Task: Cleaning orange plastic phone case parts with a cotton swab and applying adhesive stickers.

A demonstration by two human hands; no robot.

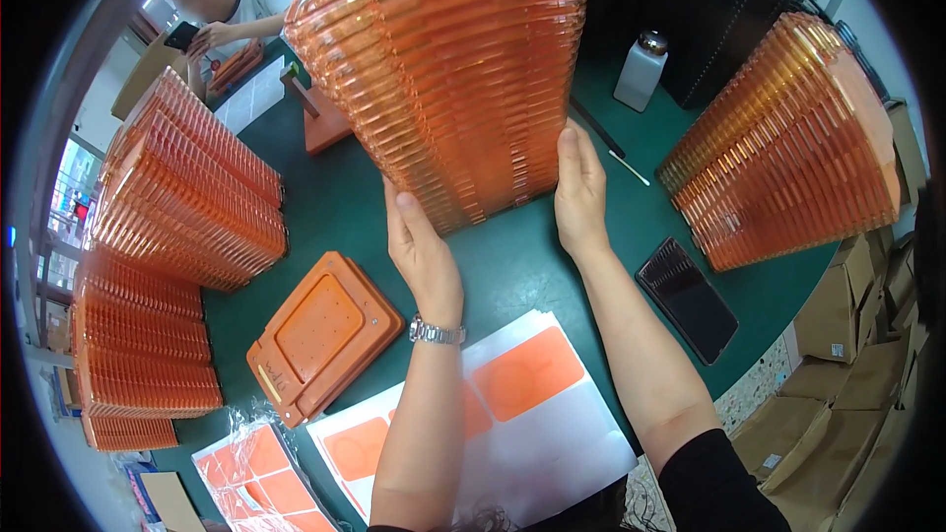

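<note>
Between my two hands is a tall stack of translucent orange plastic cases (pixel 463 89), nested closely in layers. My left hand (pixel 426 261) grips its lower left side, with the thumb on the near face. On the lower right side, my right hand (pixel 579 192) presses with thumb and fingers. Whether the stack's underside touches the table cannot be told. Below my left hand lies an orange block-shaped fixture (pixel 325 325) with a recessed panel. White sheets with orange rounded-square stickers (pixel 532 374) lie under my forearms.
Similar orange stacks stand at the left (pixel 187 177) and right (pixel 788 148). A phone (pixel 688 300), cotton swab (pixel 628 167) and white bottle (pixel 641 71) lie or stand to the right. Dark stacks (pixel 719 20) rise behind. A co-worker (pixel 236 15) holds a phone across the table.
</note>
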